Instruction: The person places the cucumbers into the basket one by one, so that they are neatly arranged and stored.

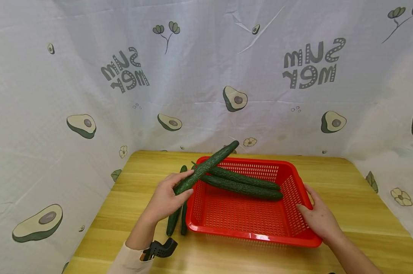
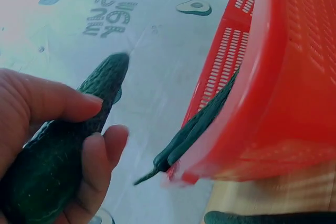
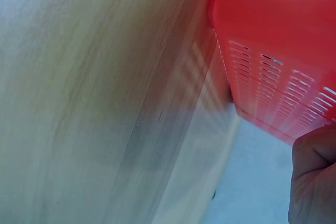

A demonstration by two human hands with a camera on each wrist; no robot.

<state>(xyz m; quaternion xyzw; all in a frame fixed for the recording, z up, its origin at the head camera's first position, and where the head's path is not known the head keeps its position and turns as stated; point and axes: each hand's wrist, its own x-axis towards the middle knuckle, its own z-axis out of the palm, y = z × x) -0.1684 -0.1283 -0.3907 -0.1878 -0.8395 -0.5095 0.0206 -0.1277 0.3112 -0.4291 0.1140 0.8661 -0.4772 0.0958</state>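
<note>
My left hand (image 1: 165, 196) grips a long dark green cucumber (image 1: 211, 161), fingers over its top and thumb along the near side. It slants up to the right over the left end of a red plastic basket (image 1: 223, 231). In the left wrist view, thumb and fingers wrap the held cucumber (image 2: 42, 177). My right hand (image 1: 319, 219) holds the basket's right rim, thumb on the inner side; the right wrist view catches only part of this hand (image 3: 317, 182). Inside the basket lie two cucumbers, a rear one (image 1: 247, 177) and a front one (image 1: 242, 187), their stem ends resting at the left rim.
Two more cucumbers, one outer (image 1: 173, 223) and one closer to the basket (image 1: 184, 220), lie on the wooden table (image 1: 350, 198) along the basket's left side, partly under my left hand. A pale avocado-print cloth (image 1: 199, 76) hangs behind the table and at both sides.
</note>
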